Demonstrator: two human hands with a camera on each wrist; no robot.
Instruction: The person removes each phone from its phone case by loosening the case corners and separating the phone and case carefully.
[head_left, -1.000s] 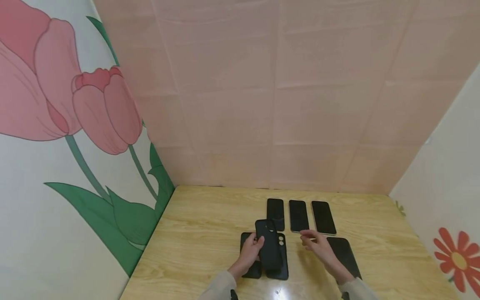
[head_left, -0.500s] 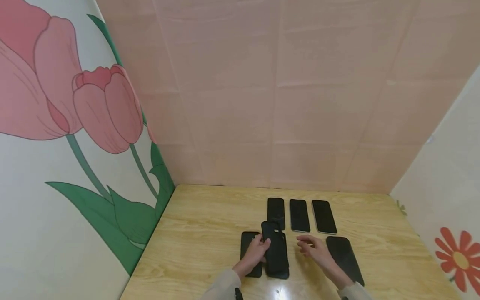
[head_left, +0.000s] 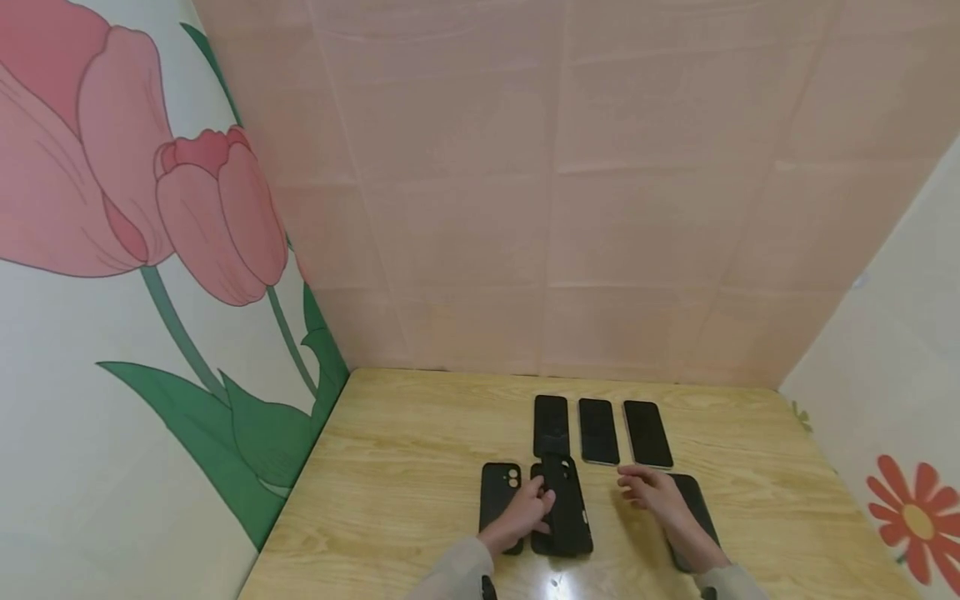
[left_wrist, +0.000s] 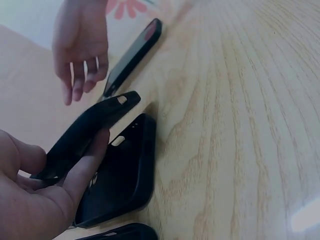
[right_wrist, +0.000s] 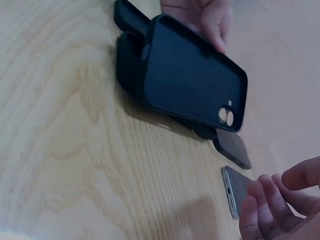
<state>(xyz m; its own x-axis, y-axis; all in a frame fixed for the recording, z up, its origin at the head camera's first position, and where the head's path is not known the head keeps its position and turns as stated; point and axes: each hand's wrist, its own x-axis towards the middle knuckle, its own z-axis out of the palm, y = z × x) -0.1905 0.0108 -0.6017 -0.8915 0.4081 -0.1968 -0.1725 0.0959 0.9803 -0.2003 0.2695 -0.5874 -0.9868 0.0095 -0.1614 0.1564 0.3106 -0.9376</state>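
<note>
My left hand (head_left: 525, 510) pinches a black phone case (right_wrist: 195, 75) by its edge. The case is tilted, and its hollow inside and camera holes face the right wrist camera. Below it, a second black phone case (left_wrist: 125, 175) lies on the table, mostly hidden in the head view. Left of these lies another black phone case (head_left: 497, 490) with camera holes, partly behind my left hand. My right hand (head_left: 654, 493) hovers to the right of the held case, fingers loosely bent, with nothing in them. A dark phone (head_left: 695, 510) lies partly behind my right wrist.
Three dark phones lie in a row farther back: a left one (head_left: 551, 423), a middle one (head_left: 597, 432) and a right one (head_left: 648, 433). The wood-grain table (head_left: 420, 433) meets a pinkish back wall and side walls painted with flowers.
My left hand has shifted right with the held phone case and turned it. More of the leftmost case shows. My right hand moved slightly left, then back right, still holding nothing.
</note>
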